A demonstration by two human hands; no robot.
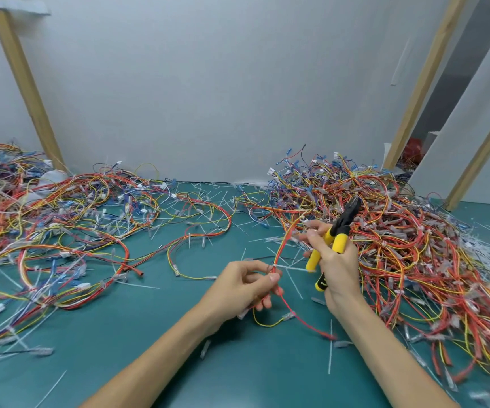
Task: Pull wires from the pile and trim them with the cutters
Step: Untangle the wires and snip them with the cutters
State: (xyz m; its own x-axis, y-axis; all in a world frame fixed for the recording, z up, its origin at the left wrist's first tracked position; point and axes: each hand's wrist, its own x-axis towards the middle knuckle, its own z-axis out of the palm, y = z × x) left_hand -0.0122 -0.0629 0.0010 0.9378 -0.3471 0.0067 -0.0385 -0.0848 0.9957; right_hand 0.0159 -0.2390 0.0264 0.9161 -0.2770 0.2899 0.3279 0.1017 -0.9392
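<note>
My left hand [245, 282] pinches a thin bundle of red and yellow wires [285, 242] just below a white cable tie [289, 267]. The bundle runs up and to the right into the big wire pile [399, 231] on the right. Its loose ends with clear terminals trail onto the mat below my hand. My right hand [333, 254] grips yellow-handled cutters [339, 231] with black jaws pointing up and to the right, over the edge of the pile. The fingers of that hand also touch the bundle higher up.
A second spread of tangled wires [61, 219] covers the left of the green mat [155, 334]. Cut white ties and clear terminals are scattered over the mat. Wooden posts [25, 83] stand against the grey wall behind, and more of them at the right.
</note>
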